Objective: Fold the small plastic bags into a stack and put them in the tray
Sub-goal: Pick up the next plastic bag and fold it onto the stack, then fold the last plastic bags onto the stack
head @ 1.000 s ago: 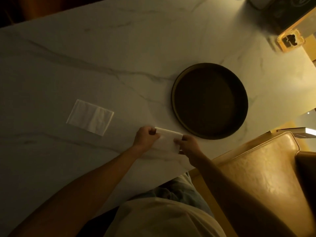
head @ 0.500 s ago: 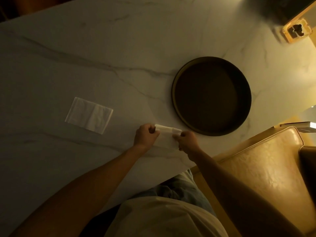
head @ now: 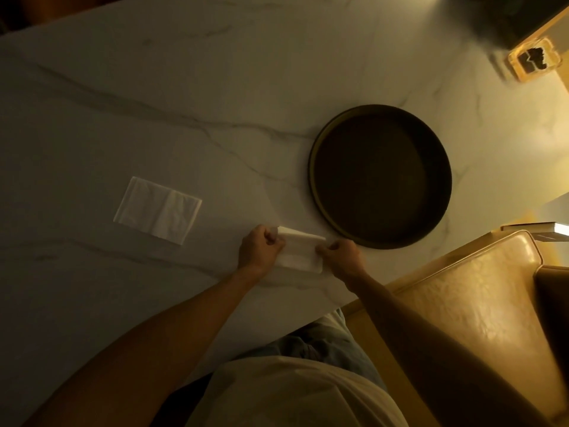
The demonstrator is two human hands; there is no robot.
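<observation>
A small clear plastic bag [head: 300,253] lies near the table's front edge, its far edge lifted and doubled over. My left hand [head: 260,249] pinches its left end and my right hand [head: 338,255] pinches its right end. A second plastic bag [head: 158,209] lies flat and untouched on the marble table to the left. The round dark tray [head: 314,180] sits just beyond my right hand, with nothing inside it.
A tan leather chair [head: 480,303] stands at the right of the table's front edge. A small amber glass holder [head: 534,58] sits at the far right corner, next to a dark object. A book [head: 535,227] lies at the right edge.
The bag's far edge has been brought further over towards me, so the bag looks narrower. Both hands have stayed at its ends. The view has shifted slightly.
</observation>
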